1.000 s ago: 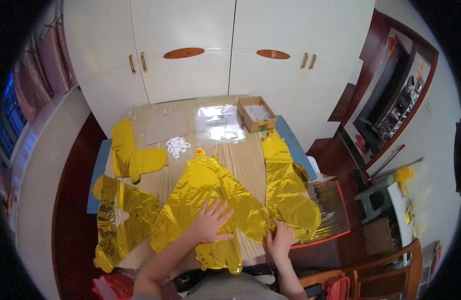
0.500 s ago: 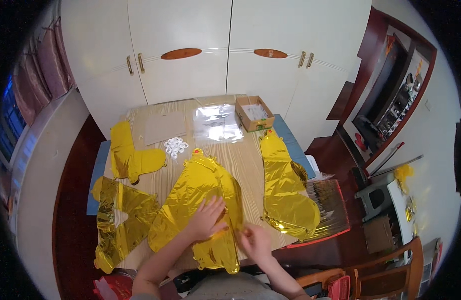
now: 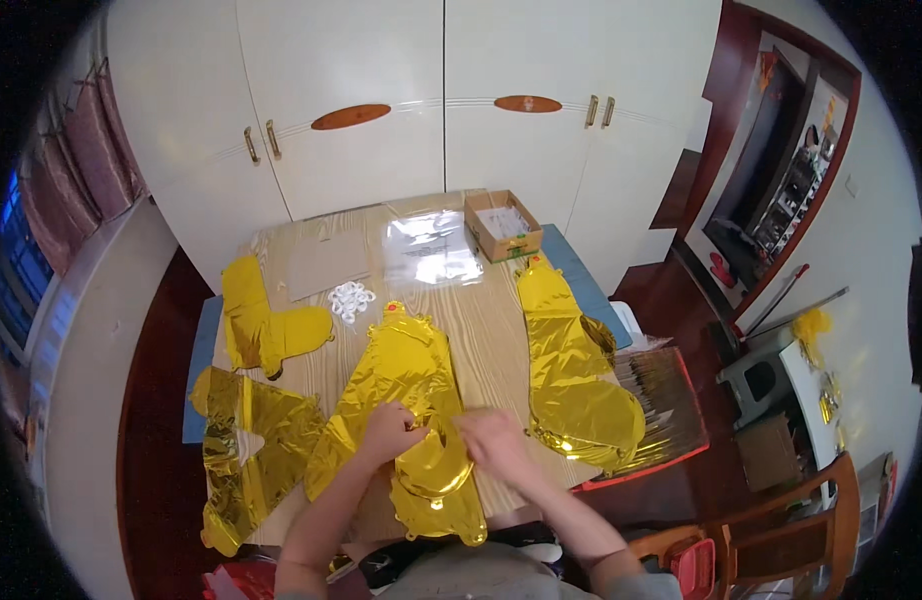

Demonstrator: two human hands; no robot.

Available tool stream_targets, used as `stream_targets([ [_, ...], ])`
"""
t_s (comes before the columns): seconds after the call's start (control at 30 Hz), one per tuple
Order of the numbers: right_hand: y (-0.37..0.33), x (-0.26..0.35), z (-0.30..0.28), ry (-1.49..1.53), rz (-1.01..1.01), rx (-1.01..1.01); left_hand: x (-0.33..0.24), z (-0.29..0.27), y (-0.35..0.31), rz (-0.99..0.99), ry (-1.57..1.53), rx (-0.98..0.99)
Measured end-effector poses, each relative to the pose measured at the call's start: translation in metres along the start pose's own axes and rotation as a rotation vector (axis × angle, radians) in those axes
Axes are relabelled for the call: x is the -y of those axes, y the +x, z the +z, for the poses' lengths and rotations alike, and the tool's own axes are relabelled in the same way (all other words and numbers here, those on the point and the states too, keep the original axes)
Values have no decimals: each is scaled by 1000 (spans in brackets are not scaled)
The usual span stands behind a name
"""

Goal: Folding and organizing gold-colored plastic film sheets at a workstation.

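Dark printing is borne by the cardboard box at the far right of the table and by the clear plastic sheet beside it; both are too small to be read with confidence. A red mark is noted on the far tab of the central gold foil piece.

The central piece is laid flat at the near middle of the table, between both hands. Its long axis is directed from near to far; the narrower, tabbed end is pointed far, and a wider lobe is spread toward the near left. A fold is seen across its near half.

The left hand is placed on the foil with fingers curled; whether foil is pinched cannot be told. The right hand is blurred at the foil's right edge; its grasp cannot be told.

The near table edge is reached by the foil's near end. On the right, a strip of wood-grain surface is left before the right foil piece. On the left, room is restricted by the near-left foil piece, set close beside the lobe. Farther off, white rings are heaped.
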State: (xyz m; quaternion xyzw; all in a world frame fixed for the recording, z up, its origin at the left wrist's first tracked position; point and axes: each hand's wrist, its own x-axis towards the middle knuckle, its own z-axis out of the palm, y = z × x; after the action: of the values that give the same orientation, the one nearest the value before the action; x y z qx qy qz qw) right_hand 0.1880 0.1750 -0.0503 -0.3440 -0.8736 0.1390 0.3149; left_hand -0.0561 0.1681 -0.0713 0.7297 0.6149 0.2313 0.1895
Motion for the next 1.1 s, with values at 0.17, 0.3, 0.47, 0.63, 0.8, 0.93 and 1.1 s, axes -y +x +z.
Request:
stream_targets([
  [0.17,7,-34,6,-12,20,126,0,-5,0,-51,-20,61],
  [0.3,5,-37,16,-104,-20,182,7,0,-3,-40,51,45],
  [0.47,2,-40,22,-151,-44,186,10,2,-6,-29,19,40],
  [0.63,1,-41,22,-169,-58,193,5,2,-11,-7,80,-31],
  [0.8,1,-40,21,-187,-73,209,8,1,-10,-20,59,2],
  [0.93,2,-37,17,-174,-60,232,9,1,-9,1,80,17],
  [1.1,3,-35,15,-184,-69,217,15,2,-9,3,59,46],
])
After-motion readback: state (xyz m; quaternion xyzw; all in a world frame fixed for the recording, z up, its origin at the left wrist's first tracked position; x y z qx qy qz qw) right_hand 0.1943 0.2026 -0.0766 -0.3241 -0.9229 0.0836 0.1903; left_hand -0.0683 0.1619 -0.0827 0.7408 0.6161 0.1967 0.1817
